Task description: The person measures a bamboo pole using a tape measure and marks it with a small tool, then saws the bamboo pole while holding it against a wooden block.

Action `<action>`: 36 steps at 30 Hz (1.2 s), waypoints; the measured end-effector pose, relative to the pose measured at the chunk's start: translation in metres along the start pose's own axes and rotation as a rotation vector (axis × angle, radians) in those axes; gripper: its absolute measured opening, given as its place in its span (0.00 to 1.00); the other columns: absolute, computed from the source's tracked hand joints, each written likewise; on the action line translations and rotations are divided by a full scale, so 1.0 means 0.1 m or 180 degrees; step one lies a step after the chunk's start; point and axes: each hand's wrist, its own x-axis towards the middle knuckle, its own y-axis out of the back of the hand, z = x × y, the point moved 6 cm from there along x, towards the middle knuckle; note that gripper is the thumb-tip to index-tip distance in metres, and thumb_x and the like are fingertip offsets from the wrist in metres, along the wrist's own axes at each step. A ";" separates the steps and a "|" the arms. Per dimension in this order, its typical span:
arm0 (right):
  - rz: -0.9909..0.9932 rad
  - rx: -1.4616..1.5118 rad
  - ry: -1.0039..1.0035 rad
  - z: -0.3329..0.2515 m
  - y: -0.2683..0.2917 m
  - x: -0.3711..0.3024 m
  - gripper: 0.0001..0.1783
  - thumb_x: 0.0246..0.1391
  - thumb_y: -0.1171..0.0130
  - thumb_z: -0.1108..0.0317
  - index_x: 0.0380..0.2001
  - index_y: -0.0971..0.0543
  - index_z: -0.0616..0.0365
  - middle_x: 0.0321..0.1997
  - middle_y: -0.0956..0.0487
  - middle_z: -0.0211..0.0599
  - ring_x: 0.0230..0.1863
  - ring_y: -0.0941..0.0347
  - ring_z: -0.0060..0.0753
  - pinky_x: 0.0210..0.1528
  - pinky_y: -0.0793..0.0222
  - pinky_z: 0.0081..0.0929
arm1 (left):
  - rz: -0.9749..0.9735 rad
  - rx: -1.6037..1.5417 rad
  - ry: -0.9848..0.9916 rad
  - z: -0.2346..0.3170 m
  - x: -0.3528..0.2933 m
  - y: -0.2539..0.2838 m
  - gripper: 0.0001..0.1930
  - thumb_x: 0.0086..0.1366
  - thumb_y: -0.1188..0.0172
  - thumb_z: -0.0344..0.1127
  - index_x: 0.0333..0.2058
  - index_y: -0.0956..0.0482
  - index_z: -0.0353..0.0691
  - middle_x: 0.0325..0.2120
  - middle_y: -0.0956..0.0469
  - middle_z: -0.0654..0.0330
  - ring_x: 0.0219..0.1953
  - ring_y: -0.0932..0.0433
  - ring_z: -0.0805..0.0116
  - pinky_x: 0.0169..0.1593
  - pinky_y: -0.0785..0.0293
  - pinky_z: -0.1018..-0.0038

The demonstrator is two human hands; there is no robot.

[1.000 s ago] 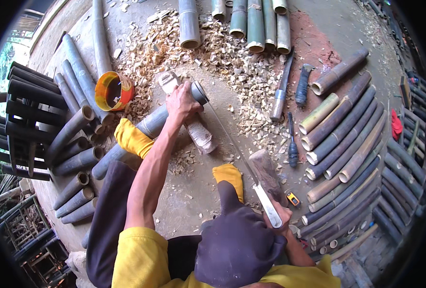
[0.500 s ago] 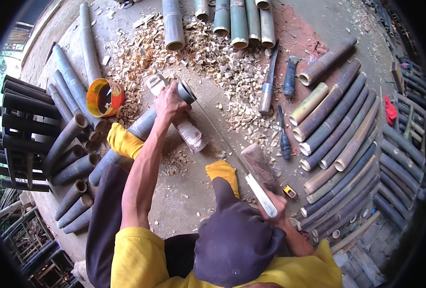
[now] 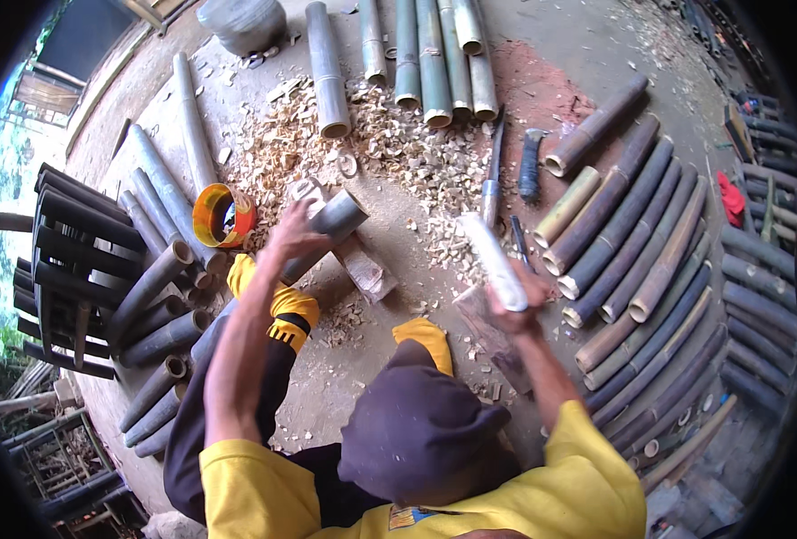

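Observation:
My left hand (image 3: 294, 235) is closed on a dark bamboo tube (image 3: 342, 214), whose cut end points up and to the right. The tube rests across a pale wooden block (image 3: 367, 271). My right hand (image 3: 522, 292) grips a handsaw by its white handle (image 3: 492, 260), lifted away from the tube. The handle is smeared by motion, and the thin blade cannot be made out. A small bamboo ring (image 3: 347, 165) lies on the shavings just beyond the tube's end. My foot in a yellow sock (image 3: 292, 314) is beside the tube, near my left hand.
Wood shavings (image 3: 277, 148) spread beyond the block. A dark wooden piece (image 3: 491, 337) lies below my right hand. A long knife (image 3: 491, 190) and a wrapped-handle tool (image 3: 531, 166) lie ahead. Bamboo tubes (image 3: 628, 220) line the right. An orange container (image 3: 223, 217) stands at left.
The saw has left the tube, and my right hand has moved up and forward with it. A bamboo ring now lies off the tube's end. My left hand has slid down and left.

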 end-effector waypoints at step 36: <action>-0.3397 -0.1388 0.1196 1.50 -3.50 1.16 0.16 0.38 0.45 0.77 0.36 0.29 0.57 0.54 0.35 0.60 0.49 0.34 0.60 0.47 0.33 0.48 | 0.0783 -0.5420 0.2256 -1.38 -1.87 -1.45 0.22 0.56 0.39 0.41 0.47 0.31 0.38 0.38 0.26 0.58 0.36 0.24 0.66 0.41 0.26 0.69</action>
